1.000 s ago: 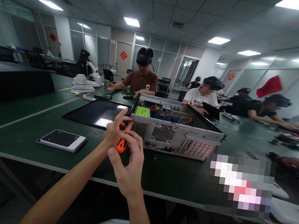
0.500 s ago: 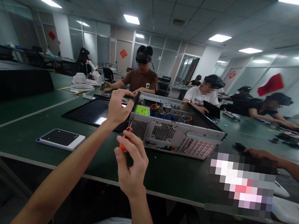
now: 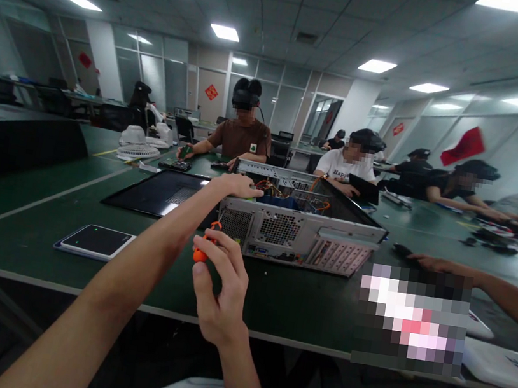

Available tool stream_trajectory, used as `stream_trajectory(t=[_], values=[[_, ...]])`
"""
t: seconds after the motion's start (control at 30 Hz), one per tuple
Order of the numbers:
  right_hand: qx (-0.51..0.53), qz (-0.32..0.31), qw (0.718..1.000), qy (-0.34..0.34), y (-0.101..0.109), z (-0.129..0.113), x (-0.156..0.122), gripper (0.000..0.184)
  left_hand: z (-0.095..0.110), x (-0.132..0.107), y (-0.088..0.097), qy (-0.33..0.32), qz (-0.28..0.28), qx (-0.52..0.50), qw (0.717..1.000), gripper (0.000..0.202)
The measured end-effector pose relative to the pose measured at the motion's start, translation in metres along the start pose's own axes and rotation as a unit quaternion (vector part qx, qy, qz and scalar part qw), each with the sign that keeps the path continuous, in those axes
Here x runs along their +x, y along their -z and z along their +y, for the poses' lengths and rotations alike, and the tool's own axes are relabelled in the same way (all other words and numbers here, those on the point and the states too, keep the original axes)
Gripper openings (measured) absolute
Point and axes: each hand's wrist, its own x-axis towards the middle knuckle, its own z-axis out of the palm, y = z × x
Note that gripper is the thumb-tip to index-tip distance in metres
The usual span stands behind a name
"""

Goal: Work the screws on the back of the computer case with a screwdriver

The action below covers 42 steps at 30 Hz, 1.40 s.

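Note:
An open grey computer case [image 3: 302, 229] lies on its side on the green table [image 3: 35, 207], wires showing inside. My left hand [image 3: 239, 186] reaches over the case's near left corner, fingers stretched out flat above the inside. My right hand [image 3: 217, 288] hovers in front of the case, fingers closed round a small orange-handled screwdriver [image 3: 203, 245] held upright.
The black side panel [image 3: 158, 191] lies left of the case. A white-edged tablet [image 3: 94, 240] sits near the table's front edge. Another person's forearm [image 3: 477, 286] rests at right. Several people sit at the far side. A white fan [image 3: 137, 143] stands at back left.
My left hand has let go of the screwdriver and moved up and forward over the case. My right hand keeps the screwdriver and has shifted slightly left.

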Motion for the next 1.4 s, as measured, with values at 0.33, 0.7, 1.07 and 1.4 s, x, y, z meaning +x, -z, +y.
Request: stream_trajectory(t=[0.33,0.7,1.07,1.4], values=[[-0.014,0.039,0.999,0.011,-0.005,0.006,-0.001,0.034,0.002,-0.007,-0.001,0.018,0.009,0.005,1.0,0.088],[-0.023,0.002,1.0,0.011,-0.003,0.003,-0.002,0.033,-0.001,-0.001,-0.006,0.013,0.026,0.012,1.0,0.081],[-0.122,0.06,0.99,-0.03,-0.005,-0.001,0.001,0.024,0.003,-0.01,-0.001,0.022,0.029,0.004,0.999,0.078],[-0.059,0.004,0.99,-0.13,-0.002,-0.012,0.003,0.038,0.003,-0.01,-0.002,0.027,0.031,0.011,0.999,0.076]])
